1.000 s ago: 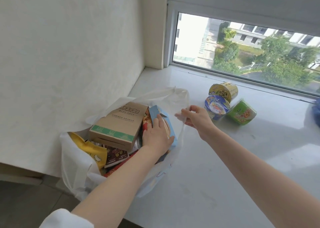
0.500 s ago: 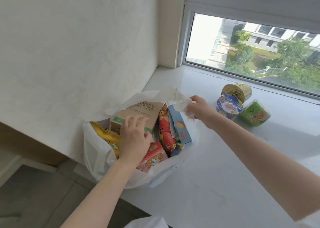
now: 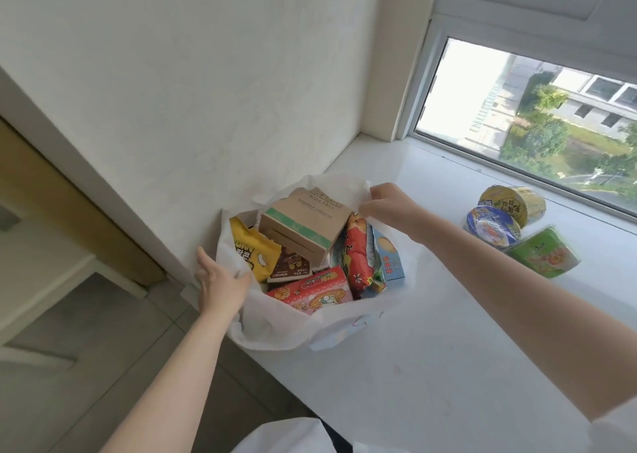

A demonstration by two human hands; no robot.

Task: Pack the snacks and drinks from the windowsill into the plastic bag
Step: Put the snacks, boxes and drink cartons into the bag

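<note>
A white plastic bag (image 3: 275, 325) stands open at the windowsill's left corner, against the wall. Inside it are a brown cardboard box (image 3: 303, 225), a yellow snack packet (image 3: 253, 251), a pink box (image 3: 312, 289), a red packet (image 3: 358, 259) and a blue box (image 3: 389, 259). My left hand (image 3: 220, 280) rests on the bag's left rim with its fingers spread. My right hand (image 3: 386, 202) pinches the bag's far right rim. Three instant noodle cups lie on the sill to the right: yellow (image 3: 513, 204), blue (image 3: 493, 226) and green (image 3: 541, 257).
The white windowsill (image 3: 431, 366) runs along under the window (image 3: 534, 121). A white wall (image 3: 206, 90) stands right behind the bag. The sill's front edge drops to a grey tiled floor (image 3: 103, 349) on the left.
My left hand has come out of the bag's contents and moved to the bag's left rim. My right hand keeps its hold on the far rim. The camera has swung left.
</note>
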